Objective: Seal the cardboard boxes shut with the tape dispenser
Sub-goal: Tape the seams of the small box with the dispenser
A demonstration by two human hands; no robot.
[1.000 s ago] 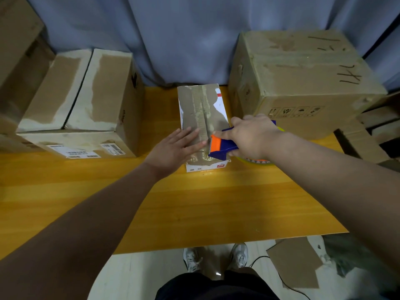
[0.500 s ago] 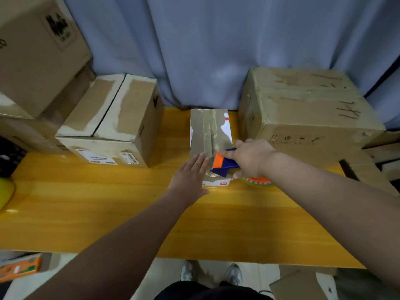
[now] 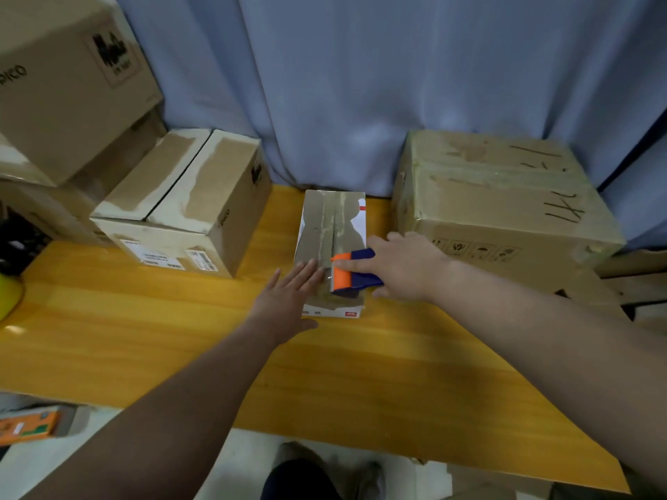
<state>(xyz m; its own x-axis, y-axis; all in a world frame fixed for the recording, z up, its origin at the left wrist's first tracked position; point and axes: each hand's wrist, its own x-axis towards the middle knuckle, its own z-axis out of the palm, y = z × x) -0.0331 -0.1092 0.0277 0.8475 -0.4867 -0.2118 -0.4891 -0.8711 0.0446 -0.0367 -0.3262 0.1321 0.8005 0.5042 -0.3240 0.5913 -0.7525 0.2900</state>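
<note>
A small white and brown box lies on the wooden table, with brown tape along its top seam. My right hand grips the blue and orange tape dispenser, which presses on the near part of the box top. My left hand lies flat with fingers spread on the box's near left corner. A medium cardboard box with an untaped centre seam sits to the left. A large taped box stands to the right.
Bigger cardboard boxes are stacked at the far left. A blue curtain hangs behind the table. A yellow object shows at the left edge. Below the table's near edge I see my shoes, an orange item and cardboard scraps.
The camera view has tilted up and pulled back. My left hand slid toward the near left corner of the small box. The dispenser stays near the box's front end.
</note>
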